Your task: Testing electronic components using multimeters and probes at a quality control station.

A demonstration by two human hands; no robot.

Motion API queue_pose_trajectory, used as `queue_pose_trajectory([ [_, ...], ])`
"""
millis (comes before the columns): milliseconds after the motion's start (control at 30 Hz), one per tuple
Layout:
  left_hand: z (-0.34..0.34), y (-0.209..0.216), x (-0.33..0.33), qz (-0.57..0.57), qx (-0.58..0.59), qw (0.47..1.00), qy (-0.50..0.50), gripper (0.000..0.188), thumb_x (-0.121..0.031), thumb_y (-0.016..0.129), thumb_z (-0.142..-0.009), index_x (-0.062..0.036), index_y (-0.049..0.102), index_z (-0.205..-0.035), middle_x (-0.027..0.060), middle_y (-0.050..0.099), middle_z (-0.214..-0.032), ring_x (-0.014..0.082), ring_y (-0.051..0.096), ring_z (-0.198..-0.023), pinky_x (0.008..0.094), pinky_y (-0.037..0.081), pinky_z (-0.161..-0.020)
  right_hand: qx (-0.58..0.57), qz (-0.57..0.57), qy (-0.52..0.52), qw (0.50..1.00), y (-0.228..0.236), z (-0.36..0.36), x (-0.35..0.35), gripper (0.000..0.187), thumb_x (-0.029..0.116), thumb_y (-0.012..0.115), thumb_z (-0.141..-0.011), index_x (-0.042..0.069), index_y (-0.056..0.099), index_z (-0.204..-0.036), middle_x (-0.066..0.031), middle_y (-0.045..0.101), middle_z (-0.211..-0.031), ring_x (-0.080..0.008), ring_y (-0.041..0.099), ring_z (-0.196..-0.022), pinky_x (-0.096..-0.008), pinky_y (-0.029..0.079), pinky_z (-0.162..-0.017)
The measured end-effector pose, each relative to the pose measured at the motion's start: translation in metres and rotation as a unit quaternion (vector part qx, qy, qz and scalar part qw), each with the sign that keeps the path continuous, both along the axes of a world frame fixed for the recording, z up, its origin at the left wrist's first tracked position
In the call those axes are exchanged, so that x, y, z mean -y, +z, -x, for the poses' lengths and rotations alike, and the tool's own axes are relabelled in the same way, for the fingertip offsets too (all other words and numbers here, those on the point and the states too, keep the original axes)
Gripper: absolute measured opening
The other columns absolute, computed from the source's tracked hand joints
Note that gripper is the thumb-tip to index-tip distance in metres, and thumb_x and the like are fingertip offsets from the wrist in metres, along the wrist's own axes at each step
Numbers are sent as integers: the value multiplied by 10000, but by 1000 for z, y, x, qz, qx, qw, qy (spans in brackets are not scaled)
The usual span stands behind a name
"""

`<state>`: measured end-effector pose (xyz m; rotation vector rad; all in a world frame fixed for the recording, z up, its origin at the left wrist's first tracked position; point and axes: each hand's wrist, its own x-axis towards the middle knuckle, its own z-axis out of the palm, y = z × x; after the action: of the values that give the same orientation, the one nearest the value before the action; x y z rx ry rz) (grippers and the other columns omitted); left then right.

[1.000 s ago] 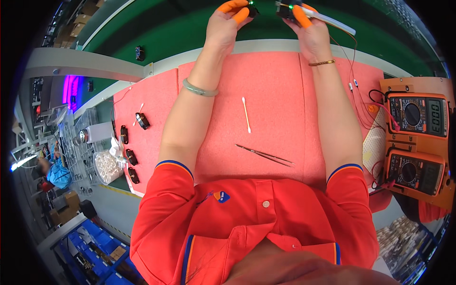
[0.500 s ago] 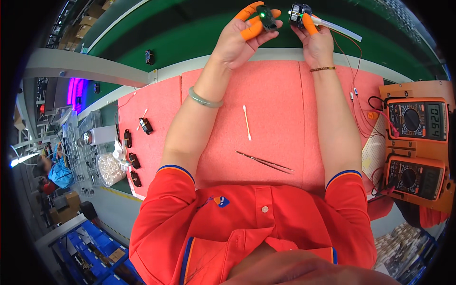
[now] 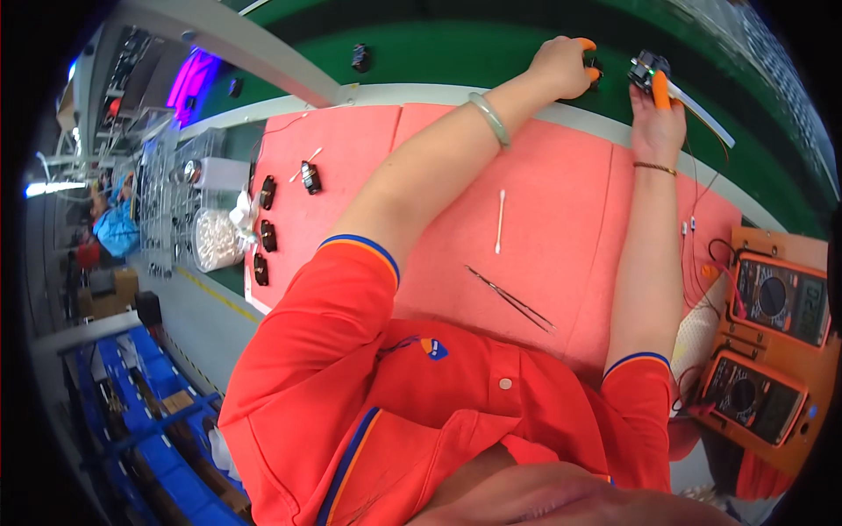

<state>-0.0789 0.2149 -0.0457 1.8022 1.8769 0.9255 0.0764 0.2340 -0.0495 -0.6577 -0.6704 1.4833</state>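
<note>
Over the green surface (image 3: 491, 48) at the far side, my left hand (image 3: 561, 68) has its orange-capped fingers closed round a small dark part (image 3: 595, 70), mostly hidden by them. To its right, my right hand (image 3: 658, 127) grips a black and silver module (image 3: 647, 70) with a small green light. A white strip (image 3: 704, 114) sticks out from beside that hand, and thin wires trail down toward the meters. A cotton swab (image 3: 501, 221) and dark tweezers (image 3: 510, 299) lie on the pink foam mat (image 3: 438, 167) between my forearms.
Several black parts (image 3: 268, 236) line the mat's left side, near a tub of cotton swabs (image 3: 217, 239) and a white bottle (image 3: 219, 173). Two orange multimeters (image 3: 779, 296) stand at the right. Another dark part (image 3: 360, 58) sits on the green surface, beyond a grey post (image 3: 263, 44).
My view has turned, shifting the scene rightward. The left hand has turned over and lowered the dark part toward the green surface. My right hand still holds the module.
</note>
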Motion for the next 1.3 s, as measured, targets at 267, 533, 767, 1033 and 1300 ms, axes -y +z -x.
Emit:
queue_pose_trajectory([
  [267, 127, 32, 62, 50, -443, 859, 252, 243, -265, 519, -745, -120, 562, -936, 122, 534, -989, 283, 533, -890, 390, 462, -680, 10, 6, -5, 1000, -2, -5, -3, 231, 35, 513, -784, 46, 434, -1001, -64, 497, -920, -158, 499, -792, -281, 421, -660],
  [533, 145, 27, 68, 47, -158, 970, 178, 432, -78, 550, -715, -54, 459, -1136, 180, 558, -946, 273, 544, -882, 327, 423, -768, 113, -20, 3, 993, 8, 3, 8, 156, 104, 489, -799, 76, 474, -952, -26, 505, -855, -94, 483, -679, -216, 407, -558],
  [767, 22, 25, 36, 78, 478, 873, -60, 330, -19, 475, -798, 15, 429, -1123, 87, 509, -1034, 165, 516, -908, 258, 420, -813, 67, -52, 7, 996, 4, 9, 13, 277, 83, 623, -710, 33, 495, -951, -30, 533, -818, -79, 493, -667, -188, 390, -540],
  [1033, 5, 20, 40, 73, 612, 780, -108, 317, -52, 475, -812, 25, 408, -1112, 99, 480, -1053, 178, 486, -961, 304, 385, -888, 108, -78, -2, 991, 0, 7, 12, 311, 76, 626, -703, 9, 499, -980, -37, 542, -808, -88, 502, -685, -203, 408, -589],
  [1300, 13, 6, 38, 66, 574, 805, -134, 349, -55, 526, -778, 32, 418, -1098, 87, 470, -1046, 173, 464, -968, 324, 395, -862, 280, -112, 73, 951, 7, 20, 20, 226, 141, 542, -784, 13, 524, -969, -70, 564, -838, -131, 563, -719, -255, 502, -600],
])
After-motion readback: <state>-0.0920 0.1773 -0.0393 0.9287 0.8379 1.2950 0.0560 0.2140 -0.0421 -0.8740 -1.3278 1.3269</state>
